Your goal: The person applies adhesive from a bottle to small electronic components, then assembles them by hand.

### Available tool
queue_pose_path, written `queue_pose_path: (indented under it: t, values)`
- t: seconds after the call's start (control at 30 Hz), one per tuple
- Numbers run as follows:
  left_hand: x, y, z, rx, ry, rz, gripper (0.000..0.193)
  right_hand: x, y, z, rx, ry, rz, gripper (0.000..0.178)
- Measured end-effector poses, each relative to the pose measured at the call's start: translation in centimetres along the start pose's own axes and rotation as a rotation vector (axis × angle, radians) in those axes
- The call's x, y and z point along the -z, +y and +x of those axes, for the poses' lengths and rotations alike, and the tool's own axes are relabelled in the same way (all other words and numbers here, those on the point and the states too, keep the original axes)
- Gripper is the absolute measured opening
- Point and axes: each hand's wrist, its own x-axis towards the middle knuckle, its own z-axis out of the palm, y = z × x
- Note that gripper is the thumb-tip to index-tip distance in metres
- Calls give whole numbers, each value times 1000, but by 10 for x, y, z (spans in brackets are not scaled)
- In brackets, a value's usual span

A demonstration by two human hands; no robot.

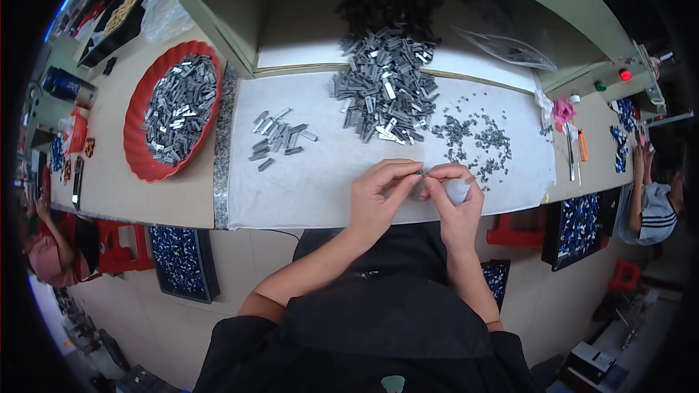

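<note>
My left hand (pixel 377 200) is closed in a pinch above the front of a white-covered worktop (pixel 306 185). My right hand (pixel 460 211) pinches close beside it, the fingertips of both nearly meeting. Between them is a tiny dark piece, too small to name. A whitish, rounded object (pixel 457 190) shows among the fingers of my right hand; its kind is unclear. Beyond my hands lies a heap of grey metal strips (pixel 389 91). Nearest my right hand is a scatter of tiny dark metal parts (pixel 491 144). Several loose strips (pixel 280 135) lie to the left.
A red scalloped bowl (pixel 136 147) full of metal strips stands at left. A green-grey shelf (pixel 218 14) rises behind the heap, with a clear plastic bag (pixel 510 47) inside. Tweezers (pixel 570 153) and an orange-handled tool (pixel 582 145) lie right. Other people sit at both sides.
</note>
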Motion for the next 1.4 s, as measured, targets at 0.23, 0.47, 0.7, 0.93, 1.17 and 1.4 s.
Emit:
queue_pose_path:
  t: [0.23,0.47,0.7,0.93,1.17,1.4]
  values:
    - [-4,-1,-6,-154,51,194,17,5,4,-5,108,-36,-101,6]
    - [-5,5,-2,-342,4,449,21,13,3,-3,116,-32,-239,8]
    - [3,10,-2,-372,-146,737,21,24,0,-2,-59,-154,-434,10]
    - [67,32,10,-285,-67,1013,19,39,8,-2,47,-134,-371,13]
    - [41,52,45,-470,-169,1134,22,54,4,1,-86,-26,-262,17]
    - [3,25,81,-528,-477,1371,10,51,14,-4,119,-45,-333,20]
